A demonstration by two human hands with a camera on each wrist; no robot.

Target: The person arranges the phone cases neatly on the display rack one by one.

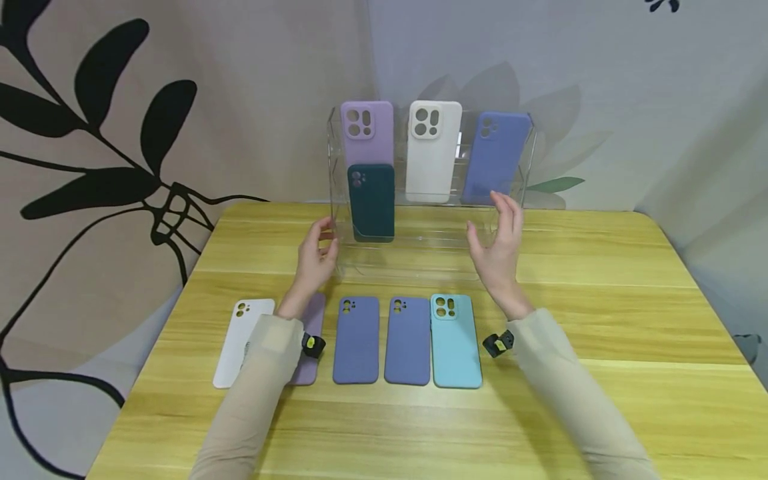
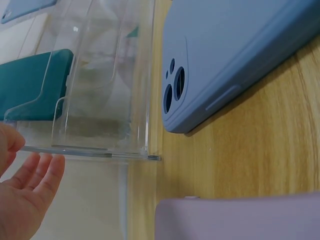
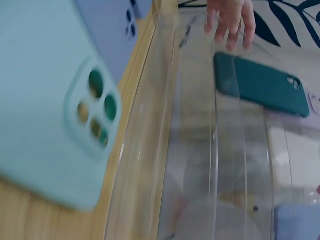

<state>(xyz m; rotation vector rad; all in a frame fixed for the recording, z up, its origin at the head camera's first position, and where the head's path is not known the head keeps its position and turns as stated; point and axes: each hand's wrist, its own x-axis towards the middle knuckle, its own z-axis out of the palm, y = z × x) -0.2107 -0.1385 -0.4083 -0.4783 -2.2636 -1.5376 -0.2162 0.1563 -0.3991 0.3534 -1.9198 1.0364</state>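
Note:
My left hand [image 1: 318, 257] is at the left side panel of a clear acrylic tiered rack [image 1: 432, 257], its fingers loosely bent beside the panel edge. In the left wrist view, thumb and fingertips lie close to that edge. My right hand [image 1: 501, 250] is raised near the rack's right end, thumb and fingers spread, holding nothing. A dark green phone case [image 1: 372, 207] leans in a lower tier. Behind it, a purple case [image 1: 367, 143], a white case [image 1: 433, 157] and a blue case [image 1: 497, 157] stand along an upper tier, the blue one tilted.
Before the rack, a row of phone cases lies on the wooden table [image 1: 600, 413]: white [image 1: 240, 353], purple [image 1: 306, 370] partly under my left sleeve, two blue-violet [image 1: 356, 347], and turquoise [image 1: 457, 353]. A wall with a dark leaf pattern [image 1: 114, 193] stands behind.

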